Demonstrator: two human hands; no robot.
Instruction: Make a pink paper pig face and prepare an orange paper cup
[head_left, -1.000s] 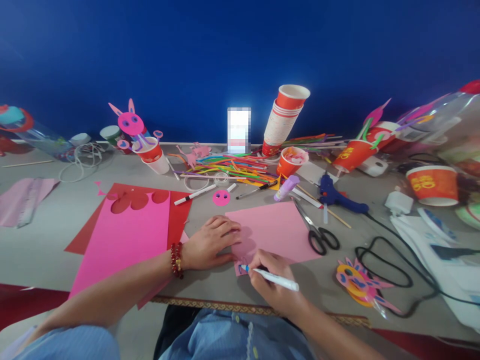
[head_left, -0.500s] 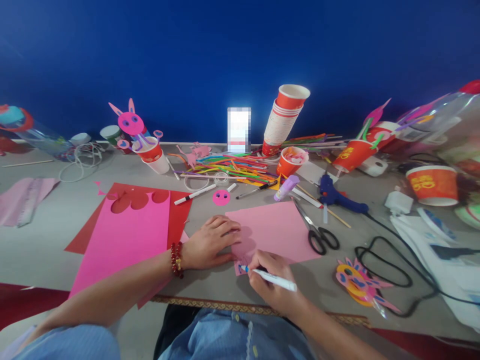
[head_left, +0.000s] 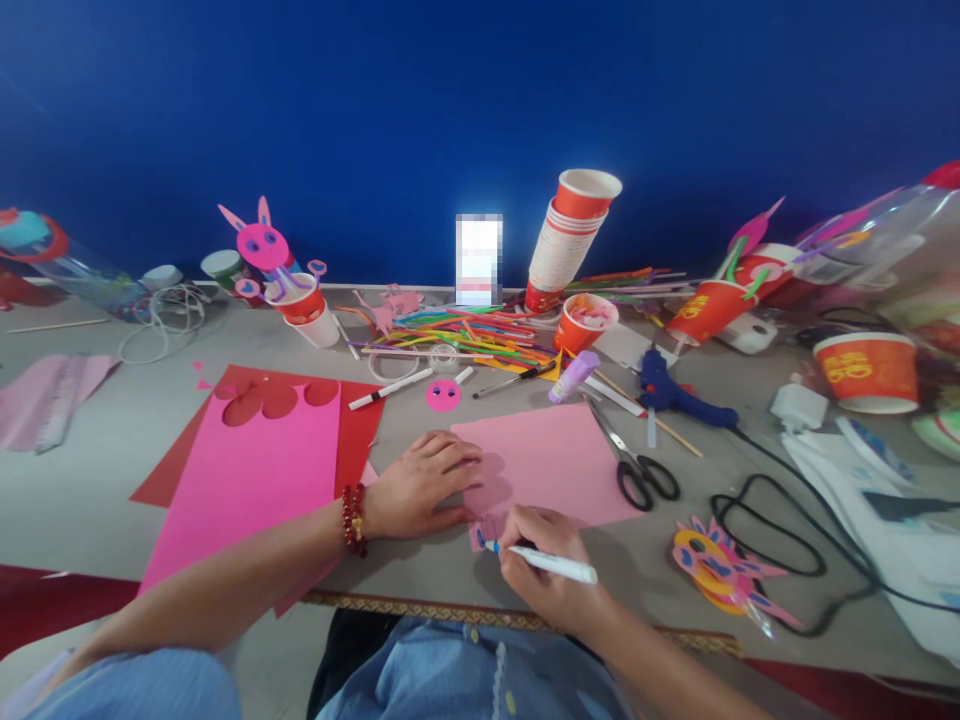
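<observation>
My right hand (head_left: 546,565) is closed round a white marker (head_left: 559,564) with a blue tip. The tip touches a small pink paper piece (head_left: 478,536) bearing blue marks, near the table's front edge. My left hand (head_left: 427,480) lies flat, fingers apart, its fingertips on the left edge of a light pink sheet (head_left: 547,460). A red bead bracelet (head_left: 353,520) circles the left wrist. Just beyond the sheet lies a round pink face (head_left: 443,395) with two eyes.
Black-handled scissors (head_left: 637,478), a blue glue gun (head_left: 679,395) and its looping cord lie right. Bright pink paper (head_left: 255,490) with round cutouts lies left. Behind are pipe cleaners (head_left: 480,333), a tall cup stack (head_left: 568,240) and a pink rabbit figure (head_left: 262,245) in a cup.
My right hand and the marker have shifted slightly to the right and down. My left hand has stayed in place.
</observation>
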